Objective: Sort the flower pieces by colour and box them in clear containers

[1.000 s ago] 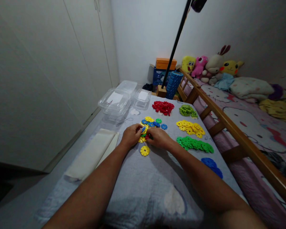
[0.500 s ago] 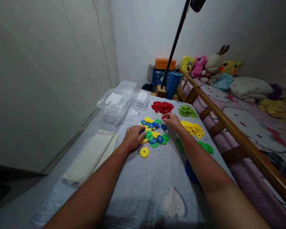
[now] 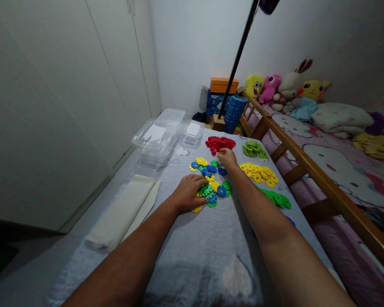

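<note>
Mixed flower-shaped plastic discs in yellow, blue and green lie loosely in the middle of the cloth-covered surface point(image 3: 192, 251). My left hand point(image 3: 189, 192) rests at the left side of this pile, its fingers spread and curved over some green discs point(image 3: 206, 190). A yellow disc point(image 3: 197, 209) peeks out below the thumb. My right hand point(image 3: 227, 158) hovers at the near edge of a heap of red pieces point(image 3: 220, 144), with no piece visible in its fingers. Close to its wrist is a blue disc point(image 3: 222, 171).
Sorted heaps line the right side: light green pieces point(image 3: 254, 149), yellow discs point(image 3: 259, 172) and green discs point(image 3: 277, 198), with blue partly behind my right forearm. Clear plastic containers point(image 3: 155, 138) and a folded cream cloth point(image 3: 124, 211) are at left. A wooden bed rail point(image 3: 310, 166) borders the right.
My right hand has let go of a red piece by the red heap. My left hand has moved right and nearer to me, over the green discs and partly covering a yellow one.
</note>
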A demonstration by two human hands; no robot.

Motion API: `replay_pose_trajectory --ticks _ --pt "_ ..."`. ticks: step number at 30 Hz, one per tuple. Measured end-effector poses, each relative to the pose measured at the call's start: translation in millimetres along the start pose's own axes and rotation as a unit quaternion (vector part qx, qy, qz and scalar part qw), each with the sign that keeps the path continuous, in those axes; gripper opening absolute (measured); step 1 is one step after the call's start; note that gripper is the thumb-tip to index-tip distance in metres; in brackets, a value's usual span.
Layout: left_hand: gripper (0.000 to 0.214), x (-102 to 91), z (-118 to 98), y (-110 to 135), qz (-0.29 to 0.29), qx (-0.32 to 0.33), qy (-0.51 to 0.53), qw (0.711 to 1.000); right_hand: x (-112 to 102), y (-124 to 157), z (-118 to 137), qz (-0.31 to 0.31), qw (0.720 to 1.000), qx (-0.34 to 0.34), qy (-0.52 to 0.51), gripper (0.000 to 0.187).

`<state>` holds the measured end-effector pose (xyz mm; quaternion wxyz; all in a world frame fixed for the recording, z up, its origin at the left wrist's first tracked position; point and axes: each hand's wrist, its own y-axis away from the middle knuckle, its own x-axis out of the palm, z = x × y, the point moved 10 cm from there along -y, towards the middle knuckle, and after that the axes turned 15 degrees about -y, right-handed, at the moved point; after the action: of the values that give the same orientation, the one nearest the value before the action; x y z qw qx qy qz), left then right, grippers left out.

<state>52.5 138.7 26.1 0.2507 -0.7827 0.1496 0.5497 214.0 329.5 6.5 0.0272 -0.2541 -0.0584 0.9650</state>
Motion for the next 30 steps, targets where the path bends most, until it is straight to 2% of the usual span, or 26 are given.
replay_pose_trajectory --ticks 5,9,12,16,21,26,30 --pt "0.044 1.6 5.0 -3.0 -0.010 -0.013 0.000 1.000 8.4 20.0 16.6 0.008 1.000 -0.019 -0.021 0.043" --pt "0.037 -0.1 7.7 -4.2 -0.024 -0.025 0.011 0.999 37.0 47.0 44.7 0.095 0.991 -0.087 0.046 0.038" --pt "0.033 -6.8 14.3 -2.9 -0.049 -0.050 0.024 0.997 57.3 65.3 55.5 0.153 0.975 -0.102 0.120 0.037" --pt "0.033 -17.6 36.5 2.2 -0.103 -0.128 0.008 0.986 65.5 77.3 64.2 0.188 0.965 -0.103 0.150 0.034" --pt "0.042 -17.4 59.9 7.6 -0.125 -0.216 -0.030 0.968 62.4 69.3 71.7 0.175 0.964 -0.099 0.174 0.037" --pt "0.047 -10.6 60.3 5.7 -0.098 -0.220 -0.045 0.969 66.3 49.4 64.2 0.152 0.966 -0.065 0.199 0.044" --pt "0.047 -10.1 58.0 4.7 -0.086 -0.214 -0.046 0.972 50.0 32.6 49.3 0.099 0.974 -0.029 0.201 0.045"
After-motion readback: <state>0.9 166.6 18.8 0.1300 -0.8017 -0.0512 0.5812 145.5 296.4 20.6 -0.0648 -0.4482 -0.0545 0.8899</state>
